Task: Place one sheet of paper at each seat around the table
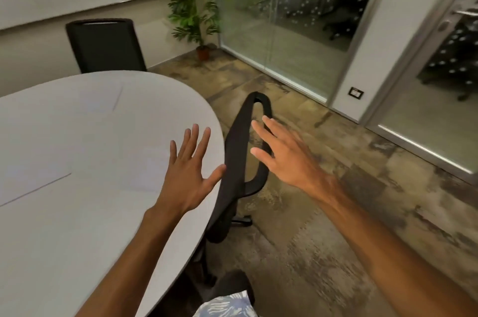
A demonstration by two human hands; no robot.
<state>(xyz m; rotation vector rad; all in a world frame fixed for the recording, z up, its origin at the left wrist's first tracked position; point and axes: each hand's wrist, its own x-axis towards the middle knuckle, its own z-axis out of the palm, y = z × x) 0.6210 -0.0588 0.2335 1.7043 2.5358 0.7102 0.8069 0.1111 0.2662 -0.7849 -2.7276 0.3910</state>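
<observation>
A rounded white table [64,226] fills the left half of the view. Three white sheets of paper lie flat on it: one near the far chair [101,99], one at the left edge [28,179], one by the right rim [144,169]. They are faint against the tabletop. My left hand [188,174] hovers open over the table's right rim, fingers spread, holding nothing. My right hand [279,153] is open above the back of a black chair [235,161] tucked at the table's right side.
A second black chair [106,44] stands at the far side of the table. A potted plant [191,6] sits in the corner. Glass partitions [297,24] and a glass door [439,83] line the right. Patterned floor lies to the right of the table.
</observation>
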